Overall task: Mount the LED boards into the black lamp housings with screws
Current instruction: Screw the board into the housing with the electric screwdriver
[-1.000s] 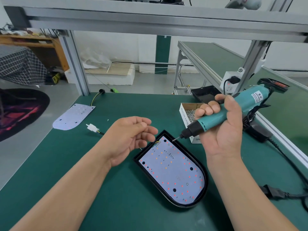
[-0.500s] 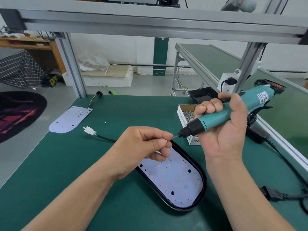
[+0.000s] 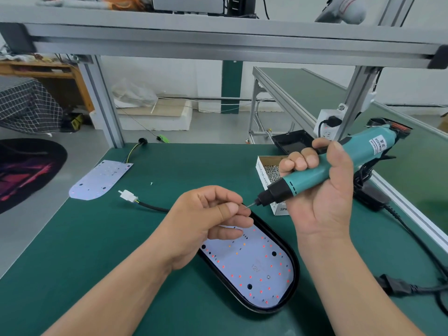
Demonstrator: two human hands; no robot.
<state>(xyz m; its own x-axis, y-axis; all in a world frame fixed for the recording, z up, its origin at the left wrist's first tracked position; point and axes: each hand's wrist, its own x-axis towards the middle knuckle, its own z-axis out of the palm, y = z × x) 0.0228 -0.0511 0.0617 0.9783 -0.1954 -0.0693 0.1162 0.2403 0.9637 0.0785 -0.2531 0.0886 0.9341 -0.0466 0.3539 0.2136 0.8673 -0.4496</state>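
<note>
Near the table's (image 3: 97,263) front edge, board (image 3: 252,267) sits in housing (image 3: 294,270). Left hand (image 3: 208,221) pinches a likely screw, hidden, at the bit; right hand (image 3: 322,190) grips the screwdriver (image 3: 339,163). Seated crooked, it could drop.

Table mat (image 3: 97,263): plain dark green. Lamp housing (image 3: 294,267): black. LED board (image 3: 244,270) in it: pale lilac-white, dotted with red points and a few orange ones, with black round holes. Spare board (image 3: 99,180): same pale lilac-white. Electric screwdriver (image 3: 322,170): teal body, black nose, white label (image 3: 378,143). Screw box (image 3: 263,173): white with dark lettering; screws (image 3: 271,171) silver. Connector (image 3: 127,195): white, on a black cable (image 3: 152,206). Frame (image 3: 101,100): silver-grey. Cloth (image 3: 24,105): dark with a white grid check. Rug (image 3: 24,170): black with a red-pink pattern.
</note>
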